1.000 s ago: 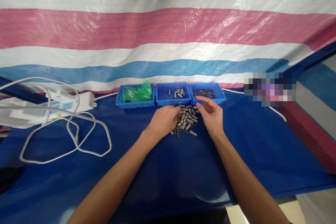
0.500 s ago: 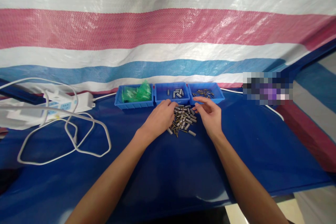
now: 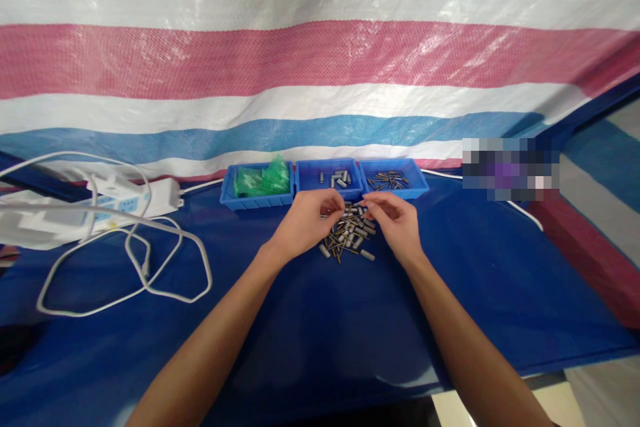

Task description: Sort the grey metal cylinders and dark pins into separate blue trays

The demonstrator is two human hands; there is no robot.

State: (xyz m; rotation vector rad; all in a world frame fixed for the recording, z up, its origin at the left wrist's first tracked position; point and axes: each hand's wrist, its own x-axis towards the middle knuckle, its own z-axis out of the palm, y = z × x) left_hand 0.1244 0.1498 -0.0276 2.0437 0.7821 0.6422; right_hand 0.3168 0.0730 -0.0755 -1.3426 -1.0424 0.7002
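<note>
A pile of small metal parts, grey cylinders and thin brass pins, lies on the blue cloth. My left hand hovers over its left edge with fingers curled in a pinch; what it holds is too small to name. My right hand is over the pile's right side, thumb and forefinger pinched together above the parts. Behind the pile stand three blue trays: the left tray holds green plastic bags, the middle tray holds a few grey cylinders, the right tray holds thin pins.
A white power strip with looping white cables lies at the left. A striped red, white and blue tarp hangs behind the trays. The cloth's front edge drops off at lower right.
My left hand drew back from the middle tray's rim and curled into a pinch over the pile. My right hand's fingers closed together and shifted slightly left.
</note>
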